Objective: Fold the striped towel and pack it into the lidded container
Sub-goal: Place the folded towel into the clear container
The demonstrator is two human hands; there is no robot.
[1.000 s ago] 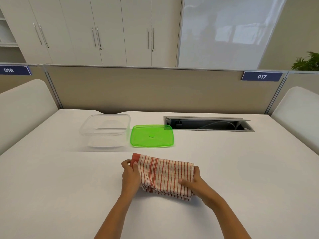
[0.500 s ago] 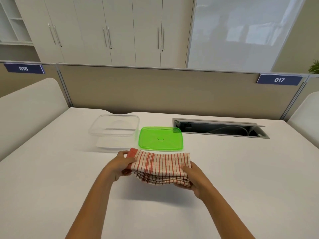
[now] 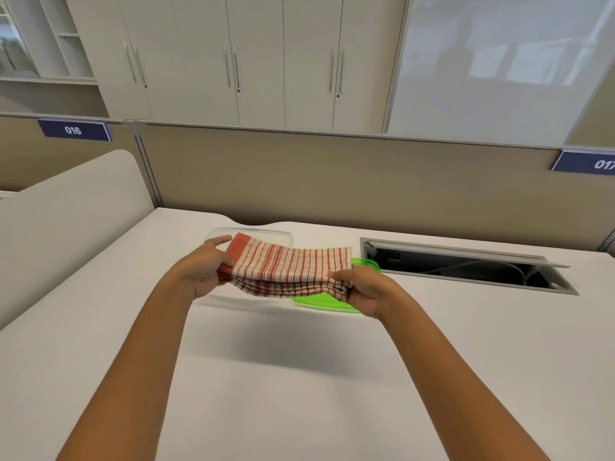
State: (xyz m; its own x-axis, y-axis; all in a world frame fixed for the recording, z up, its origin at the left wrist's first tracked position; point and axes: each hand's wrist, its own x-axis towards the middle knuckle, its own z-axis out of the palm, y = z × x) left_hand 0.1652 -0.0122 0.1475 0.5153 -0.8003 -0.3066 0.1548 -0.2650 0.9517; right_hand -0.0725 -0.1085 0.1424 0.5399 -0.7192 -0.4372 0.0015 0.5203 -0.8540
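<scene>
Lifted clear of the tabletop (image 3: 332, 377) since a second ago, when it lay pressed flat there, the striped towel (image 3: 286, 269) now hangs in the air between both hands and has travelled toward the far side, so that it sits over the near edge of the clear container (image 3: 256, 235) and hides most of the green lid (image 3: 324, 301). Left hand (image 3: 203, 272) pinches the left end, thumb on top near the solid red band and fingers underneath; right hand (image 3: 362, 289) clamps the right end the same way, so each grip is closed on the folded bundle. Only the far rim of the container shows behind the cloth, and the lid lies just to its right, off the box, peeping out below and beside the right hand

Folded into several layers, the towel looks light and soft; its middle sags a little between the hands, and the stacked edges along the near side are free to slip apart. Holding both short ends with all layers pinched together seems the right hold, since a one-sided grip would probably let the fold fall open. Nothing about it looks fragile or slippery. It appears wider than the container's opening from here, though I cannot tell for sure, so it may need pressing down or another fold to fit
</scene>
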